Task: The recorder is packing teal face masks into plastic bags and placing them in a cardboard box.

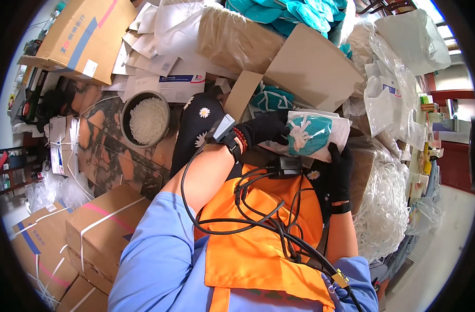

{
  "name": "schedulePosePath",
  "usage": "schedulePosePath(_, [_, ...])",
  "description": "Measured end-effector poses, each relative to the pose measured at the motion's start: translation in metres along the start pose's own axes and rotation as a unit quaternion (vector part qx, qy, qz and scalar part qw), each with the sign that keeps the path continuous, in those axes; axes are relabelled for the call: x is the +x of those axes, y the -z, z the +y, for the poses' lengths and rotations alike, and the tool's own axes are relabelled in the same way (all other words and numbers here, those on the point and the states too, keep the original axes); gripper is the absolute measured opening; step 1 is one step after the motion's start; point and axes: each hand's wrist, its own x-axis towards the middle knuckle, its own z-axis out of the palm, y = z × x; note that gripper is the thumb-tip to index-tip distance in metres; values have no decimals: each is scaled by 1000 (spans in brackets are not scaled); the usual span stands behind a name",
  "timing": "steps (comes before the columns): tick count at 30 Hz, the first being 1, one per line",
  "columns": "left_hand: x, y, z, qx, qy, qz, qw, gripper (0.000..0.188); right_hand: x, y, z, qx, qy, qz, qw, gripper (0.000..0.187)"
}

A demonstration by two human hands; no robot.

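Observation:
In front of my lap, a clear-fronted pouch with white edges (340, 130) carries a folded teal cloth item (314, 136) with white ties bunched on it. My left hand (266, 128), in a black glove, grips the pouch at its left edge. At the lower right corner, the black-gloved fingers of my right hand (341, 169) are closed on the same pouch. Just beyond it stands an open cardboard box (313, 67), its flaps raised, with more teal folded items (272, 99) inside.
A heap of teal pieces (305, 13) lies at the far side. To the left, a round tub (125, 122) of white material sits on the floor, near strapped cartons (105, 221). A plastic bag of white ties (383, 208) is at my right. Black cables (258, 221) cross my orange apron.

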Motion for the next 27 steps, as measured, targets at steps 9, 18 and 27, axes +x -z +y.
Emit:
schedulePosePath(9, [16, -2, -15, 337, -150, -93, 925, 41, -3, -3, -13, -43, -51, -52, 996, 29])
schedulePosePath(18, [26, 1, -34, 252, -25, -83, 964, 40, -8, -9, -17, -145, 17, -7, 989, 29])
schedulePosePath(27, [20, -2, -36, 422, -292, -6, 858, 37, -11, -9, -11, -237, 91, -4, 967, 29])
